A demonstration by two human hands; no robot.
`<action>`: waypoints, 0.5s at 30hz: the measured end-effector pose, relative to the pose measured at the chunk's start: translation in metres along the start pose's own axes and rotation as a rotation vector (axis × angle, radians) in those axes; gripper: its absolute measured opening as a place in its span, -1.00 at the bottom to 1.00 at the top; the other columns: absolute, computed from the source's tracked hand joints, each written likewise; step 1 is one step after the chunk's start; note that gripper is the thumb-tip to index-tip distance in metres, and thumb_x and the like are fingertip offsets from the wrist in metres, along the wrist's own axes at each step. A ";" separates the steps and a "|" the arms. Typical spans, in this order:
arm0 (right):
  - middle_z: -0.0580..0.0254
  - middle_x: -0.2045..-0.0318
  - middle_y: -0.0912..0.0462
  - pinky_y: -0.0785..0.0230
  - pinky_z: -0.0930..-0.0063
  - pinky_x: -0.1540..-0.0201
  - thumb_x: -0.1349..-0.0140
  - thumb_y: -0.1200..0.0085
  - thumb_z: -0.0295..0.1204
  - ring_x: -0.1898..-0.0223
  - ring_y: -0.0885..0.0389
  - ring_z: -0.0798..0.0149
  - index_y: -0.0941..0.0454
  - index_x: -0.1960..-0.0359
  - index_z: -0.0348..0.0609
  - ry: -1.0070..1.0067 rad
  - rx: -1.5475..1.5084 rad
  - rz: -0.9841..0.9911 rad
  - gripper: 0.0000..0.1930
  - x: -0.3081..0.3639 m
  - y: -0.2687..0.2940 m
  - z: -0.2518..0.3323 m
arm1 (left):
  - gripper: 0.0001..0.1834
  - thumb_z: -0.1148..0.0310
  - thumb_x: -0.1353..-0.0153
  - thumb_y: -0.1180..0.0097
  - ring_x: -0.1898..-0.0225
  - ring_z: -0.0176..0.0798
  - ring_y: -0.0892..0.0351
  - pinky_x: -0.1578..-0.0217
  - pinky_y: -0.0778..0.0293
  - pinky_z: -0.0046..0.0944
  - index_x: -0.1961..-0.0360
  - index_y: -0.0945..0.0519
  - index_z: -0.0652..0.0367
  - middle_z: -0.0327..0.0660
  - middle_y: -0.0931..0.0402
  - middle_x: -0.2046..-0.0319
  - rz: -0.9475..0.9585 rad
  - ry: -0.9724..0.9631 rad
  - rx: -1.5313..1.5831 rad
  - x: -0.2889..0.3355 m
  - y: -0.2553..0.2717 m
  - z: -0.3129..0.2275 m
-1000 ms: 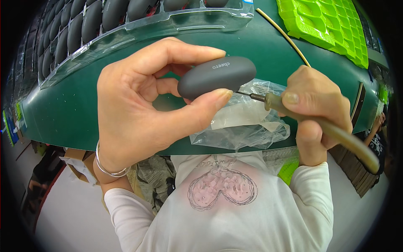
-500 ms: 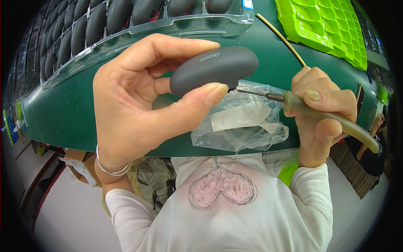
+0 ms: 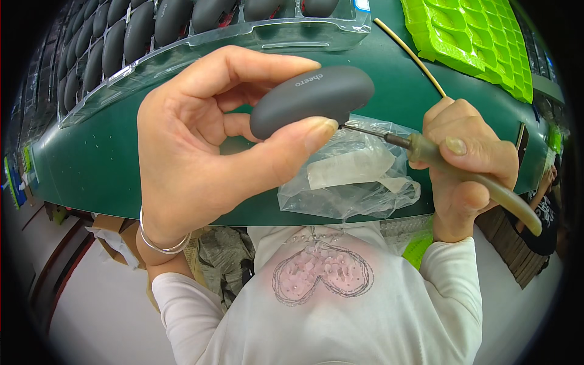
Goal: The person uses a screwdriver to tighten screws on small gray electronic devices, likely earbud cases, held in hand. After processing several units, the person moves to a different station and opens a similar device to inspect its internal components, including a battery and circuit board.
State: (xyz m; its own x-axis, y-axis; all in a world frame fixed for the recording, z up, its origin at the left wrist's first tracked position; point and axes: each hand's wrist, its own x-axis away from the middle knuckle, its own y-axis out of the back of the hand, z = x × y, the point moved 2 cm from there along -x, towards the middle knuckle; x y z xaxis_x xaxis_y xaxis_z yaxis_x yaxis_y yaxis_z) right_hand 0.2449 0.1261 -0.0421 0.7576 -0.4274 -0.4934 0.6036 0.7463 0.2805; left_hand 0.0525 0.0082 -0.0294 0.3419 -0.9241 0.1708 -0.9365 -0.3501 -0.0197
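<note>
My left hand [image 3: 201, 140] pinches a dark grey, smooth oval casing [image 3: 322, 97] between thumb and fingers, above the table. In my right hand [image 3: 471, 143] is a hand tool [image 3: 426, 146] with a thin metal shaft and a curved, translucent yellowish handle. The shaft's tip meets the casing's lower edge beside my left thumb; the exact contact is hidden. A thin light-brown stick [image 3: 410, 55] reaches down to my right knuckles; I cannot tell whether the hand touches it. Under the tool lies a crumpled clear plastic bag [image 3: 353, 201] with a whitish strip [image 3: 351, 169].
A clear plastic tray [image 3: 292, 42] with rows of similar dark casings [image 3: 139, 33] spans the back left of the green table [image 3: 91, 164]. Bright green moulded trays [image 3: 468, 42] lie at the back right. A cardboard box [image 3: 115, 234] stands below the table's edge; another person [image 3: 541, 213] is at far right.
The casing has tilted a little and shifted slightly right with my left hand. The tool's curved handle end has dipped lower, while its tip stays at the casing's edge.
</note>
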 end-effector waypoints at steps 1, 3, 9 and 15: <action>0.25 0.60 -0.49 -0.16 0.48 0.52 -0.26 0.13 0.06 0.60 -0.34 0.36 -0.44 0.18 -0.12 0.027 0.015 -0.008 -0.54 0.001 -0.002 0.000 | -0.60 0.58 0.09 -0.24 0.40 -0.41 -0.50 0.49 -0.45 -0.53 0.16 -0.51 0.47 -0.10 -0.52 0.28 0.005 0.007 -0.003 0.000 0.000 0.000; 0.27 0.59 -0.48 -0.17 0.48 0.53 -0.26 0.13 0.05 0.59 -0.36 0.36 -0.46 0.18 -0.12 0.042 0.062 0.004 -0.54 0.000 -0.005 0.002 | -0.60 0.58 0.09 -0.24 0.41 -0.42 -0.50 0.51 -0.43 -0.54 0.16 -0.52 0.47 -0.10 -0.52 0.28 0.021 0.015 -0.011 0.000 0.000 0.000; 0.32 0.57 -0.47 -0.20 0.47 0.53 -0.23 0.11 0.06 0.57 -0.37 0.35 -0.51 0.22 -0.13 0.044 0.103 0.011 -0.53 -0.001 -0.011 0.007 | -0.59 0.62 0.13 -0.25 0.36 -0.41 -0.51 0.43 -0.42 -0.54 0.16 -0.53 0.46 -0.11 -0.52 0.29 0.041 -0.002 -0.028 0.000 0.001 -0.001; 0.33 0.61 -0.45 -0.19 0.47 0.54 -0.21 0.09 0.07 0.59 -0.37 0.35 -0.52 0.23 -0.12 0.034 0.081 0.022 -0.52 0.000 -0.010 0.005 | -0.58 0.62 0.16 -0.27 0.29 -0.36 -0.51 0.24 -0.42 -0.47 0.17 -0.54 0.46 -0.11 -0.52 0.30 0.049 -0.014 -0.048 0.001 0.002 -0.001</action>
State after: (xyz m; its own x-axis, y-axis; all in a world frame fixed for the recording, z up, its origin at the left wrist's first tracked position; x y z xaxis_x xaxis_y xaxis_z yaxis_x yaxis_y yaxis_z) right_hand 0.2404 0.1160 -0.0405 0.7627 -0.3925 -0.5140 0.6061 0.7111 0.3563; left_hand 0.0508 0.0067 -0.0281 0.2965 -0.9420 0.1573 -0.9546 -0.2972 0.0201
